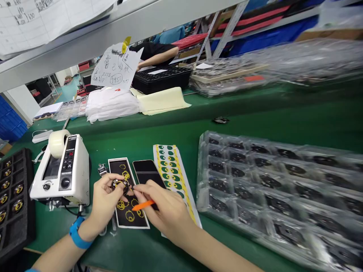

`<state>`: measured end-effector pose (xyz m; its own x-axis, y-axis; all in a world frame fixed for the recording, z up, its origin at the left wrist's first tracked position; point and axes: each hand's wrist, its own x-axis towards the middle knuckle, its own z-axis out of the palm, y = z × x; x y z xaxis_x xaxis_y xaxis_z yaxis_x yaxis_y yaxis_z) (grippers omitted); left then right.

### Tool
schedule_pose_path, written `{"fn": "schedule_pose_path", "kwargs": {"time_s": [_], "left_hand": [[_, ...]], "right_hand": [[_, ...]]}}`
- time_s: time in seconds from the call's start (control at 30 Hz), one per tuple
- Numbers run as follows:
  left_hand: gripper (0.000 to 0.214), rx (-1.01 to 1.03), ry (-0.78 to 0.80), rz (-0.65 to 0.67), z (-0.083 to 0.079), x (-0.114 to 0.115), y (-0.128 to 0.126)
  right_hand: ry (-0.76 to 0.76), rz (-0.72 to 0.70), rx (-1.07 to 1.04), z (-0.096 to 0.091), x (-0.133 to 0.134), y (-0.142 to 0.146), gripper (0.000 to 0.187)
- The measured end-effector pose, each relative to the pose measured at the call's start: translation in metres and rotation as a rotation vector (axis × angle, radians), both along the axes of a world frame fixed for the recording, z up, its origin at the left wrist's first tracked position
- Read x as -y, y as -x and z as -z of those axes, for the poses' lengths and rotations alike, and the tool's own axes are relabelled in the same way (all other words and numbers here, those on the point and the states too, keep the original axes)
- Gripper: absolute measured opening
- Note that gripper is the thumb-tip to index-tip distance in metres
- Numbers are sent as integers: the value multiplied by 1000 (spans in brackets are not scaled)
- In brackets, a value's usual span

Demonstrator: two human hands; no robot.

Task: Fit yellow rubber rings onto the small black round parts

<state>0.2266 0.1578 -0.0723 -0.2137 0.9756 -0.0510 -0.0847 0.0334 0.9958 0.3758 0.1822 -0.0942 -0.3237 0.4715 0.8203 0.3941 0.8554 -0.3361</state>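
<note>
My left hand, a blue band on its wrist, pinches a small round black part with shiny spots on it. Close to its right edge are the fingertips of my right hand, which is closed around a slim orange tool with a tapered end; its exact kind is unclear. Whether its other end touches the round part, I cannot make out. Beneath both hands lies a shallow white-edged dark tray of thin yellow rings. A dark phone is partly under my right hand.
A white tape dispenser stands left, beside a black foam tray of round parts. Right of the phone lies a sheet of green-and-yellow stickers. Clear plastic trays hold black parts at right. Another person's arm shows behind.
</note>
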Motion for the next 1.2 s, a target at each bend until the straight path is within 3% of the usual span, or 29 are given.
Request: {"fn": "schedule_pose_path", "kwargs": {"time_s": [0.27, 0.6, 0.7, 0.87, 1.07, 1.2], "left_hand": [[49, -101, 3, 68, 8, 15, -8], [49, -387, -98, 192, 20, 25, -7], [48, -322, -51, 176, 21, 21, -4], [51, -9, 33, 41, 17, 9, 3], [51, 158, 17, -35, 0, 3, 8], [51, 231, 55, 47, -5, 7, 9]], "right_hand": [[137, 56, -11, 11, -2, 5, 14], [364, 10, -51, 9, -5, 7, 16], [408, -135, -91, 4, -3, 3, 15], [510, -313, -145, -9, 4, -5, 17], [728, -268, -33, -8, -3, -11, 42], [648, -127, -228, -13, -6, -22, 49]]}}
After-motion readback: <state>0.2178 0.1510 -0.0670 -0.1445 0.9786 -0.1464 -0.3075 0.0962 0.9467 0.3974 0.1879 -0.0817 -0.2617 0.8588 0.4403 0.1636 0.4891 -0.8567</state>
